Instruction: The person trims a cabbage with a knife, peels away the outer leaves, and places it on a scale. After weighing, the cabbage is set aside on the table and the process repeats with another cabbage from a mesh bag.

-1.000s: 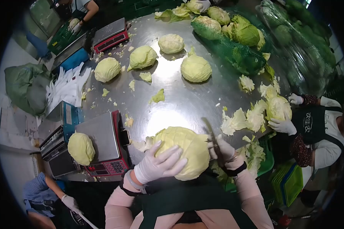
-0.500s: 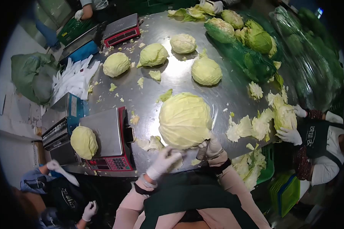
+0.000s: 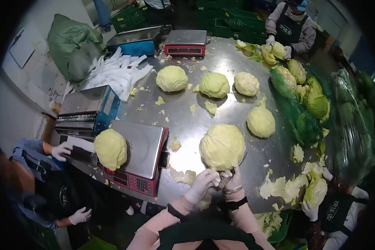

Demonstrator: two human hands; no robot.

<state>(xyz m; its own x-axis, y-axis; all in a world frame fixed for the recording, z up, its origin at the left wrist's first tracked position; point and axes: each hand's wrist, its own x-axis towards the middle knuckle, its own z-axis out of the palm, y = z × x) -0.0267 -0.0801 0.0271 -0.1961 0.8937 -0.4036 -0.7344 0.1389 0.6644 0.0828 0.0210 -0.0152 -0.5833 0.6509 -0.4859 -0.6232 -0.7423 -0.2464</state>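
Note:
A large pale green cabbage (image 3: pixel 222 146) rests on the steel table right in front of me. At its near edge my two gloved hands are close together. My left hand (image 3: pixel 203 184) is closed, its fingertips pinched beside the right one. My right hand (image 3: pixel 232 180) is also closed, the fingers bent at the cabbage's lower edge. Something small and brownish shows between the hands; I cannot tell what it is. A loose pale leaf (image 3: pixel 183 176) lies on the table left of my left hand.
Several trimmed cabbages (image 3: pixel 214 85) stand farther back on the steel table (image 3: pixel 154 109). Left, a cabbage (image 3: pixel 111 149) sits on a red scale (image 3: pixel 139 146), near a co-worker's hand (image 3: pixel 62 151). Right are a green net bag (image 3: pixel 298 121), leaf scraps and another co-worker's hand (image 3: pixel 310 210).
The view has swung left, so the table's contents appear farther right. My left hand has come in against my right at the cabbage's edge. The left co-worker's upper hand has opened out.

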